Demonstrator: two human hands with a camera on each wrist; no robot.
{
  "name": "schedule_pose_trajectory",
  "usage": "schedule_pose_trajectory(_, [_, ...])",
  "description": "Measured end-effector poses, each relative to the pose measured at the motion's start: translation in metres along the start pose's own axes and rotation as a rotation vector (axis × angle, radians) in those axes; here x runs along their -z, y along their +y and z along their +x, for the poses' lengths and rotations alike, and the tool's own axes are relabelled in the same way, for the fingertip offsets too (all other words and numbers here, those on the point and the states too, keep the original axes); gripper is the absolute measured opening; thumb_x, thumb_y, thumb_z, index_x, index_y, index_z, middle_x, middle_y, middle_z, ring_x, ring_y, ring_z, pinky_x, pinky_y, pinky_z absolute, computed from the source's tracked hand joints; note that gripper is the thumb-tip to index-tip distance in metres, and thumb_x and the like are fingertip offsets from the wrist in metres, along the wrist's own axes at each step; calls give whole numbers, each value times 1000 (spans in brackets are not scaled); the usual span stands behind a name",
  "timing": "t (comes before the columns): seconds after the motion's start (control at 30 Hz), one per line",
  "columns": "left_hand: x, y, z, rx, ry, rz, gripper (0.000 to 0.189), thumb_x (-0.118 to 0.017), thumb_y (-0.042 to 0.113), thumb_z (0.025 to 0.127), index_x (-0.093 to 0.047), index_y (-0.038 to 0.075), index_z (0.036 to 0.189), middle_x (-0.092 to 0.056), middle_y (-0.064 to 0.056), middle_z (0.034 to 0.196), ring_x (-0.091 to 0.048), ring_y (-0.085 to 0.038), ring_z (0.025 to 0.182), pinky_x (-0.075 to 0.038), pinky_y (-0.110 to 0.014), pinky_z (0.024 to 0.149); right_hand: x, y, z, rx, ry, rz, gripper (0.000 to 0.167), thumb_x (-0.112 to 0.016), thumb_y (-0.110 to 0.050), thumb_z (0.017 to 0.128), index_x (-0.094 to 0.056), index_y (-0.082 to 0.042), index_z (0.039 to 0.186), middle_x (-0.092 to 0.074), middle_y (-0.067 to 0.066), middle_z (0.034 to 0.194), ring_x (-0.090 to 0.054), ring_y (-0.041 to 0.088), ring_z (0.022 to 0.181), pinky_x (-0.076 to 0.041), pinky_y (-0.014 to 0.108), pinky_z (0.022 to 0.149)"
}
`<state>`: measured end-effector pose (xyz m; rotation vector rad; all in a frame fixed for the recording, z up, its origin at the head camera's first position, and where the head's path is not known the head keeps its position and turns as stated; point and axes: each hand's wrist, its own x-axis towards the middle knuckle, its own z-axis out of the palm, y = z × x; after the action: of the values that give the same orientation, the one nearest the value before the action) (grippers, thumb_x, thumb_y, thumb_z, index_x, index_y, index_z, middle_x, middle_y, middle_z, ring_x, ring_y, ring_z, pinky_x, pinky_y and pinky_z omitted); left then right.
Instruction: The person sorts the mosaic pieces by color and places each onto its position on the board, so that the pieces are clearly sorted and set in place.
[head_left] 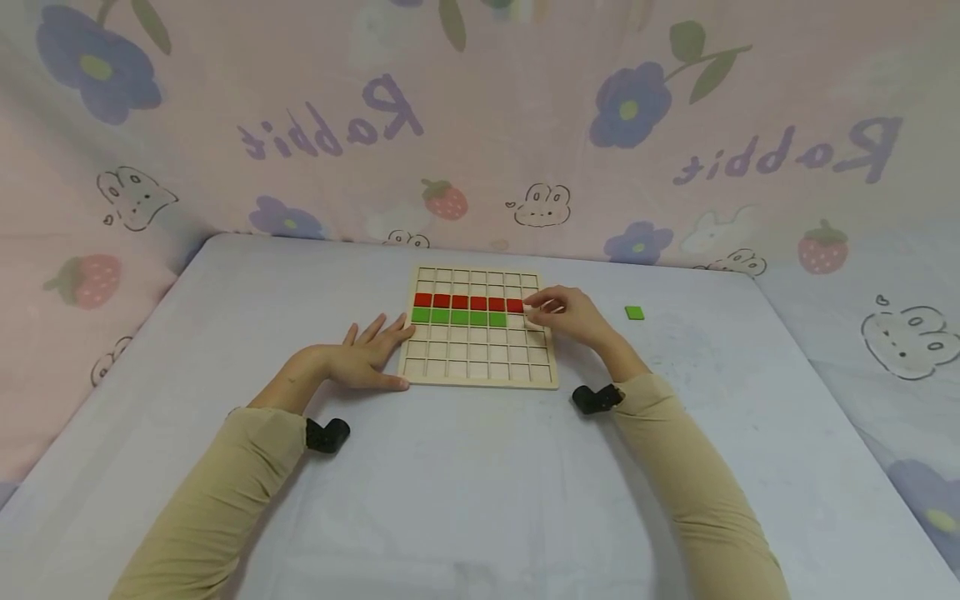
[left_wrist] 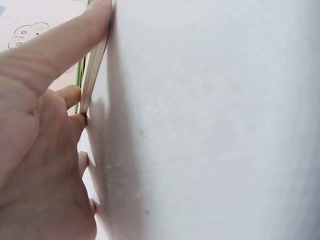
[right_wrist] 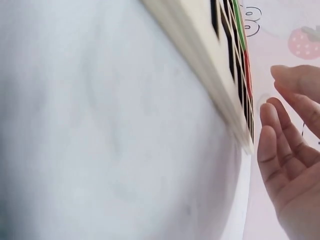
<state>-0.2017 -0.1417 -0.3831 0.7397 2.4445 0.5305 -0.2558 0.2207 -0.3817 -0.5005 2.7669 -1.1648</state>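
Note:
A square wooden grid board [head_left: 480, 372] lies on the table with several red tiles [head_left: 460, 302] in one row and several green tiles [head_left: 460, 317] in the row below it. My left hand [head_left: 360, 358], fingers spread, rests at the board's left edge; in the left wrist view its thumb [left_wrist: 65, 42] touches the board's side. Over the board's right edge, at the end of the red row, is my right hand [head_left: 566, 315], its fingers bent. Thumb and fingertips are close together in the right wrist view, with no tile visible between them.
A loose green tile [head_left: 634, 312] lies on the table to the right of the board and right hand. The table has a white cover [head_left: 480, 500]. A printed cloth [head_left: 480, 125] with rabbits, flowers and strawberries hangs behind and at the sides.

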Motion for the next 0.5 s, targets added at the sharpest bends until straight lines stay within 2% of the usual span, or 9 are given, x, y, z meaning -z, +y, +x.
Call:
schedule_pose_trajectory(0.23, [1, 1, 0, 21, -6, 19, 95, -58, 48, 92, 3, 12, 155, 17, -14, 160, 25, -35, 144, 18, -63, 109, 8, 4, -4, -20, 10, 6, 31, -68, -18, 89, -67, -9, 119, -64, 13, 118, -61, 26, 102, -49, 30, 79])
schedule_pose_trajectory(0.5, [1, 1, 0, 15, 1, 15, 93, -58, 47, 92, 1, 13, 155, 16, -13, 160, 23, -35, 144, 18, -62, 109, 17, 10, -10, -32, 22, -23, 33, -67, -18, 89, -66, -6, 119, -63, 17, 120, -60, 29, 102, -48, 32, 80])
